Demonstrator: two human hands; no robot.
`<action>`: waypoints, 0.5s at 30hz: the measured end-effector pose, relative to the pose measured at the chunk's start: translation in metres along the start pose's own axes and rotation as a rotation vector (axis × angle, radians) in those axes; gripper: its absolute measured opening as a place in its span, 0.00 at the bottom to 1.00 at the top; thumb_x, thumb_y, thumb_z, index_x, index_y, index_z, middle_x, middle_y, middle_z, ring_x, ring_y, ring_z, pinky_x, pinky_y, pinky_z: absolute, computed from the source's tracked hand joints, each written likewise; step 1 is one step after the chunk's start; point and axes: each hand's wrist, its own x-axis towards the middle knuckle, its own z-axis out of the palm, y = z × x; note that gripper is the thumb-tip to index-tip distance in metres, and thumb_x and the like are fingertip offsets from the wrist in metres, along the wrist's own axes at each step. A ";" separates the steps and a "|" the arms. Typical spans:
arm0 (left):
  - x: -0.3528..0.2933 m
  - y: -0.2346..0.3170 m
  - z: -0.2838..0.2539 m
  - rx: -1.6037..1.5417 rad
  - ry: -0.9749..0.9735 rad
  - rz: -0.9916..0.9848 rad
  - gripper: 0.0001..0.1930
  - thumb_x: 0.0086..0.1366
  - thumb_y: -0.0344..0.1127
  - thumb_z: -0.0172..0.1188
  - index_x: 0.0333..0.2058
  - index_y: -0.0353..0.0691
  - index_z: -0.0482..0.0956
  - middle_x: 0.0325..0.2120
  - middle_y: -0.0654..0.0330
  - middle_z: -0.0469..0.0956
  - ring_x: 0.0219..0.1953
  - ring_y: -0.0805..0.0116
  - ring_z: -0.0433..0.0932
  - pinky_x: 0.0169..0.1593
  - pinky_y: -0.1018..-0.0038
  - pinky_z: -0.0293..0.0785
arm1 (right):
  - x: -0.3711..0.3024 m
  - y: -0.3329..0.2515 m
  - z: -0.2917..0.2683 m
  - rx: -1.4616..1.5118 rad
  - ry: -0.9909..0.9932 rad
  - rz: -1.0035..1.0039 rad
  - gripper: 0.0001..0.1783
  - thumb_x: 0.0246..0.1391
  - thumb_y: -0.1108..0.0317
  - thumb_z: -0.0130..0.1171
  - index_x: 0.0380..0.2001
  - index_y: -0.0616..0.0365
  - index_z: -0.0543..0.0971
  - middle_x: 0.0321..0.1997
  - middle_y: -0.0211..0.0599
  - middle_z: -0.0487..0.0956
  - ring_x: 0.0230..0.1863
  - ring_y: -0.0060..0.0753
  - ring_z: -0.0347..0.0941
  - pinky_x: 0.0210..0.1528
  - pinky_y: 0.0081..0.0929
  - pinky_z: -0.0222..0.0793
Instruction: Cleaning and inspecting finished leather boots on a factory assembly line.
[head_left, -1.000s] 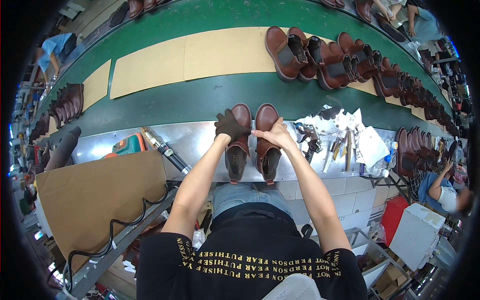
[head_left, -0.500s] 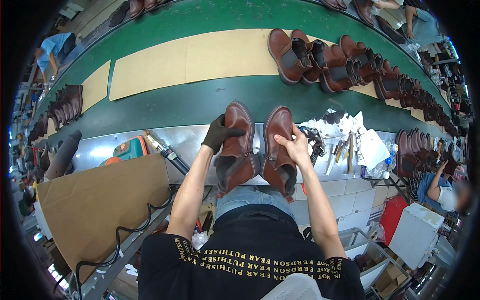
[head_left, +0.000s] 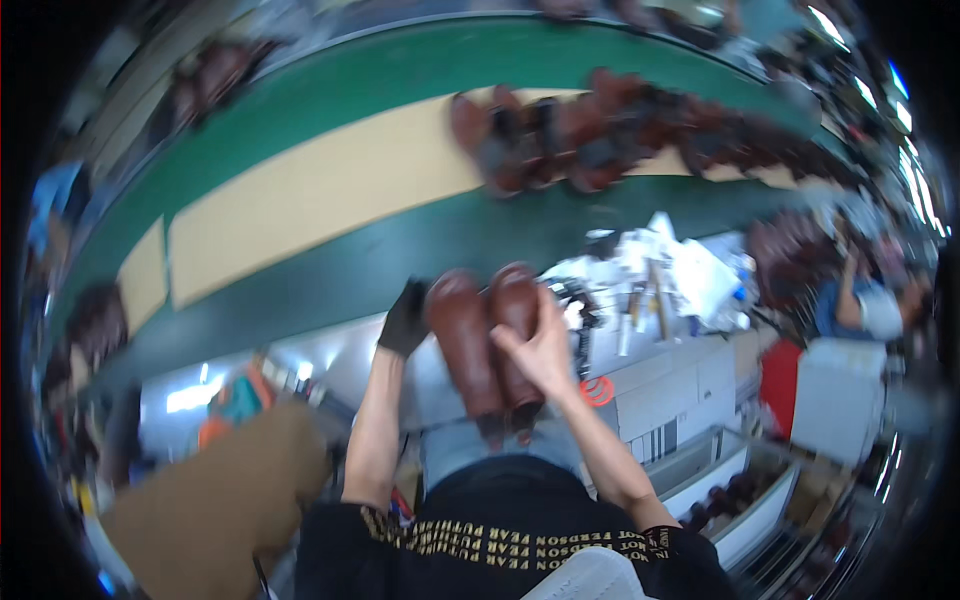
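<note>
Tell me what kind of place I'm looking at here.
Most likely a footwear factory line. A long green conveyor belt carries a row of brown boots on tan boards, and the gloved left hand and bare right hand hold a pair of brown boots above a cluttered workbench.

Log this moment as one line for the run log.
left hand, black glove: holds left brown boot | right hand, bare: holds right brown boot | boots side by side, lifted above the metal bench | picture blurred

White carton (head_left: pixel 668 395) with dark striped label (head_left: pixel 652 440), right of knees
</note>
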 end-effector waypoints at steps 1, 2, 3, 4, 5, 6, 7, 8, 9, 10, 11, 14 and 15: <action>-0.029 -0.084 0.012 -0.789 0.074 -0.274 0.17 0.57 0.36 0.54 0.45 0.39 0.73 0.45 0.52 0.72 0.52 0.56 0.68 0.57 0.68 0.62 | -0.004 -0.016 0.011 0.063 -0.088 -0.031 0.52 0.35 0.53 0.68 0.61 0.66 0.56 0.56 0.61 0.65 0.57 0.57 0.61 0.60 0.42 0.58; 0.025 -0.083 0.041 -0.832 -0.038 -0.221 0.17 0.57 0.36 0.54 0.45 0.39 0.73 0.45 0.52 0.72 0.52 0.56 0.68 0.57 0.68 0.62 | -0.009 0.008 0.032 0.004 -0.024 -0.054 0.52 0.36 0.51 0.67 0.61 0.66 0.55 0.57 0.61 0.64 0.57 0.57 0.61 0.60 0.42 0.57; 0.019 -0.080 0.060 -0.891 -0.162 -0.182 0.16 0.57 0.36 0.53 0.45 0.39 0.73 0.45 0.53 0.73 0.52 0.57 0.68 0.57 0.68 0.62 | -0.009 0.013 0.035 0.007 -0.040 -0.073 0.53 0.37 0.50 0.67 0.61 0.65 0.55 0.58 0.60 0.63 0.58 0.57 0.60 0.60 0.43 0.57; 0.011 -0.080 0.059 -0.930 -0.255 -0.156 0.16 0.58 0.36 0.53 0.45 0.39 0.73 0.45 0.53 0.73 0.52 0.57 0.69 0.57 0.68 0.62 | -0.012 0.009 0.036 0.013 -0.072 -0.084 0.52 0.39 0.46 0.66 0.61 0.63 0.56 0.58 0.59 0.62 0.58 0.58 0.60 0.60 0.43 0.57; -0.014 -0.077 0.056 -0.953 -0.315 -0.140 0.16 0.58 0.36 0.53 0.45 0.39 0.73 0.45 0.53 0.73 0.51 0.58 0.69 0.57 0.68 0.62 | -0.014 0.013 0.037 0.112 -0.098 -0.164 0.49 0.40 0.48 0.67 0.60 0.62 0.58 0.59 0.57 0.62 0.58 0.56 0.60 0.60 0.43 0.57; -0.020 -0.076 0.065 -0.991 -0.398 -0.119 0.16 0.58 0.36 0.53 0.45 0.39 0.73 0.45 0.54 0.73 0.51 0.58 0.69 0.57 0.68 0.62 | -0.016 0.021 0.019 0.350 -0.098 -0.072 0.47 0.40 0.51 0.68 0.60 0.62 0.59 0.58 0.54 0.63 0.57 0.54 0.61 0.59 0.42 0.59; -0.020 -0.077 0.066 -1.011 -0.444 -0.111 0.16 0.59 0.36 0.53 0.45 0.39 0.73 0.45 0.54 0.73 0.51 0.58 0.69 0.57 0.68 0.63 | -0.024 0.025 0.003 0.603 -0.132 -0.003 0.45 0.41 0.53 0.69 0.59 0.61 0.61 0.57 0.52 0.65 0.56 0.51 0.62 0.58 0.41 0.61; -0.020 -0.079 0.067 -1.031 -0.488 -0.106 0.16 0.59 0.36 0.53 0.46 0.39 0.73 0.45 0.54 0.73 0.51 0.59 0.69 0.57 0.68 0.63 | -0.035 0.038 -0.010 0.335 0.142 -0.038 0.45 0.40 0.56 0.70 0.58 0.60 0.61 0.55 0.50 0.66 0.55 0.47 0.63 0.55 0.38 0.64; -0.017 -0.080 0.067 -1.048 -0.516 -0.107 0.16 0.59 0.36 0.53 0.46 0.39 0.73 0.45 0.54 0.73 0.51 0.59 0.69 0.57 0.68 0.63 | -0.048 0.054 -0.020 0.063 0.394 -0.068 0.44 0.39 0.58 0.71 0.58 0.60 0.62 0.53 0.48 0.67 0.54 0.42 0.64 0.52 0.35 0.67; -0.008 -0.080 0.068 -1.067 -0.540 -0.110 0.16 0.59 0.36 0.52 0.46 0.40 0.73 0.45 0.55 0.73 0.50 0.59 0.69 0.57 0.68 0.63 | -0.054 0.082 -0.024 -0.080 0.491 -0.004 0.41 0.38 0.58 0.71 0.55 0.61 0.65 0.50 0.46 0.68 0.51 0.38 0.66 0.50 0.32 0.68; -0.012 -0.080 0.068 -1.084 -0.560 -0.118 0.15 0.60 0.36 0.52 0.46 0.40 0.73 0.45 0.55 0.73 0.50 0.60 0.70 0.57 0.69 0.63 | -0.054 0.108 -0.025 -0.220 0.581 0.062 0.39 0.38 0.58 0.72 0.53 0.62 0.68 0.46 0.43 0.70 0.48 0.33 0.68 0.47 0.29 0.68; -0.028 -0.086 0.059 -1.132 -0.560 -0.167 0.15 0.61 0.36 0.52 0.46 0.40 0.72 0.45 0.56 0.73 0.50 0.61 0.70 0.56 0.69 0.64 | -0.033 0.131 -0.027 0.250 -0.027 0.111 0.30 0.38 0.59 0.72 0.44 0.63 0.75 0.36 0.38 0.74 0.39 0.27 0.70 0.44 0.26 0.68; -0.027 -0.086 0.055 -1.146 -0.543 -0.193 0.15 0.61 0.36 0.52 0.46 0.40 0.72 0.45 0.56 0.73 0.49 0.61 0.70 0.56 0.69 0.64 | -0.019 0.146 -0.023 0.254 -0.062 0.107 0.30 0.38 0.59 0.72 0.44 0.63 0.75 0.36 0.38 0.74 0.39 0.27 0.70 0.44 0.26 0.68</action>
